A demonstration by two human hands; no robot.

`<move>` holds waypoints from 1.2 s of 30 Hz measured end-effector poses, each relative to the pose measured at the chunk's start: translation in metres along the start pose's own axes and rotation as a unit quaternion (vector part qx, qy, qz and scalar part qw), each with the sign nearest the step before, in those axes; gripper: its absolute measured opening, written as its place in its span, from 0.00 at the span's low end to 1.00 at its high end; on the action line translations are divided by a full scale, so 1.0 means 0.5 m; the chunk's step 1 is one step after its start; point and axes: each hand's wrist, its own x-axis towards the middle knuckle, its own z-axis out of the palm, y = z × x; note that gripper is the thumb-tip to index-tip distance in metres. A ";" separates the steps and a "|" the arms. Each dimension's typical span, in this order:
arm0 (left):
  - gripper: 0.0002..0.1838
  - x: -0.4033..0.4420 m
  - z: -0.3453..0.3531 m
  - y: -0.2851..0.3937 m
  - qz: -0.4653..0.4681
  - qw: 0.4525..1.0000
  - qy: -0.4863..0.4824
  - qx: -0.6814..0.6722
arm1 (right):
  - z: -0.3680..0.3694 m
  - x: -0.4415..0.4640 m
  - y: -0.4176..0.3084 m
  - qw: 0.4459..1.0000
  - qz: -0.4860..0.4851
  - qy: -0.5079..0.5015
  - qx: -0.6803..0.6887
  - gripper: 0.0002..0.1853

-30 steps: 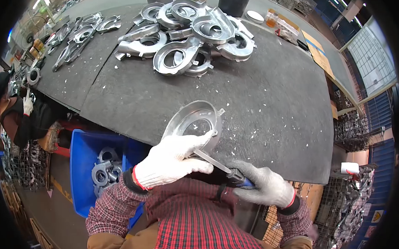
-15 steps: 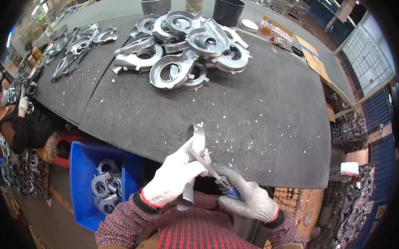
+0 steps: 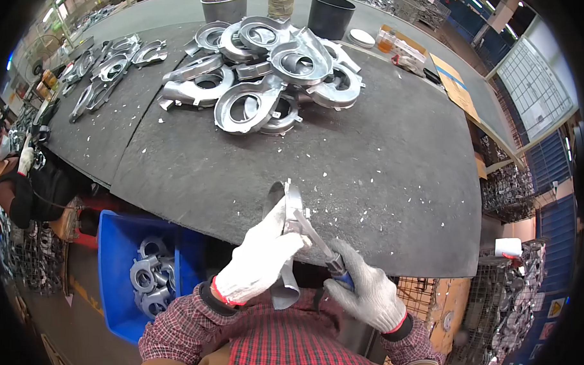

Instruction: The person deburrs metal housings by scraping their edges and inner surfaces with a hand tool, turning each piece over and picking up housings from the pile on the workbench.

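My left hand, in a white glove, is closed round a silver metal housing, which stands edge-on above the table's front edge. Its lower end shows below my fingers, and part of it is hidden by the glove. My right hand, in a greyish glove, grips the blue and dark handle of a long flat metal tool. The tool's blade slants up and left and meets the housing's rim beside my left fingers.
A heap of metal housings lies on the dark table. Below left, a blue bin holds similar parts. Black bucket and cardboard are at the back. At far left a co-worker's gloved hand shows.
The housing has turned from its open face showing to edge-on and come lower. Both hands shifted with it, and the blade has moved along its rim. The table view has shifted slightly.
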 end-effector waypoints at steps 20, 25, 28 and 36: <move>0.35 0.017 0.001 -0.008 0.003 0.998 -0.022 -0.060 | -0.016 0.012 0.011 0.991 0.074 -0.043 0.098 0.44; 0.37 0.032 -0.015 -0.009 -0.025 0.998 -0.048 -0.018 | -0.011 0.017 0.002 1.000 0.016 0.009 0.021 0.43; 0.48 0.029 -0.002 0.003 -0.066 0.991 -0.037 -0.107 | -0.011 0.028 0.016 0.999 -0.009 0.024 -0.033 0.41; 0.67 0.044 -0.061 -0.016 -0.034 0.983 -0.182 -0.010 | -0.016 0.024 -0.011 0.983 -0.039 -0.014 -0.180 0.39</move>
